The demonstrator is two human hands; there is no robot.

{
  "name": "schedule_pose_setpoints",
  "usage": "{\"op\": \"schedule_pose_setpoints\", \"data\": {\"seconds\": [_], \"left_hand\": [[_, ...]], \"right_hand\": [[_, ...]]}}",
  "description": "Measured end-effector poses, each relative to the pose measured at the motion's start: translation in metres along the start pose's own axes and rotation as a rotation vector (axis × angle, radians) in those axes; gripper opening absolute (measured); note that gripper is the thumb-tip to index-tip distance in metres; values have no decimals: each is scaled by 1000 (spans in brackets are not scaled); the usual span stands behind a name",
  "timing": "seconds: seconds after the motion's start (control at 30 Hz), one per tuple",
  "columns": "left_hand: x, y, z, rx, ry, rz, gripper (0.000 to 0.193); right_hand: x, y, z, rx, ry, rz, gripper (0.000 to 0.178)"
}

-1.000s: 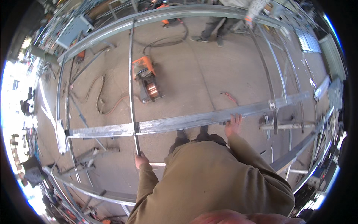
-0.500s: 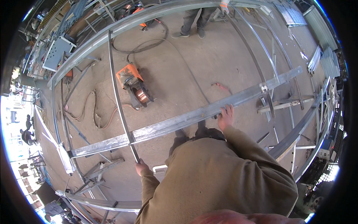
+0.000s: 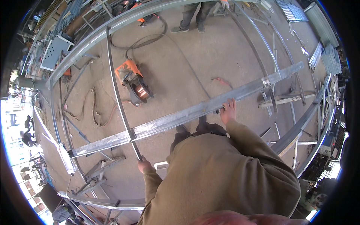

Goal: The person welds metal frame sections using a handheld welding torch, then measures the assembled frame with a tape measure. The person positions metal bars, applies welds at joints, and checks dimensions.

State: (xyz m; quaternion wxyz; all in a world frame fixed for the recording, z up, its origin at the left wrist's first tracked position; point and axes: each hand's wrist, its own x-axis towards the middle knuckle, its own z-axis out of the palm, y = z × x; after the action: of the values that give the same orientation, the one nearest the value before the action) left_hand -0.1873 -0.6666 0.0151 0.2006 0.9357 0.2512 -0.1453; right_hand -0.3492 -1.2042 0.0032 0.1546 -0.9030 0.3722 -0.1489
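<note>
A long, wide grey metal beam (image 3: 168, 122) runs across in front of me, rising toward the right. A narrow metal bar (image 3: 117, 93) crosses over it at the left and reaches to a far curved rail. My left hand (image 3: 144, 165) is closed round the bar's near end, just past the beam. My right hand (image 3: 228, 111) grips the beam's near edge right of the middle, its fingers over the top; the thumb is mostly hidden. Another dark flat bar (image 3: 255, 52) crosses the beam farther right.
An orange wire-feeder unit (image 3: 128, 73) with a copper-coloured wire spool (image 3: 142, 92) stands on the floor beyond the beam, with cables around it. A red-handled torch (image 3: 222, 81) lies near the beam. The far metal rail (image 3: 123, 23) spans the back; another person's legs (image 3: 195, 15) stand behind it.
The whole view has shifted slightly. Both hands keep their places on the bar and the beam. The other person's hand at the far rail shows less now.
</note>
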Motion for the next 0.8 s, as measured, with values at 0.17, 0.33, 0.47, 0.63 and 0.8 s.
{"op": "schedule_pose_setpoints", "data": {"seconds": [0.17,0.33,0.47,0.63,0.8], "left_hand": [[1,0,-1,72,-6,-13,43],[7,-1,1,101,-9,-100,48],[8,-3,3,168,6,-109,46],[4,2,1,137,3,-146,45],[-1,8,-6,120,4,-172,45]], "right_hand": [[1,0,-1,36,7,-38,31],[0,4,1,54,-11,-28,33],[0,6,4,61,0,-82,35],[0,7,3,15,-60,-27,38],[0,5,0,-29,-46,-105,37]]}}
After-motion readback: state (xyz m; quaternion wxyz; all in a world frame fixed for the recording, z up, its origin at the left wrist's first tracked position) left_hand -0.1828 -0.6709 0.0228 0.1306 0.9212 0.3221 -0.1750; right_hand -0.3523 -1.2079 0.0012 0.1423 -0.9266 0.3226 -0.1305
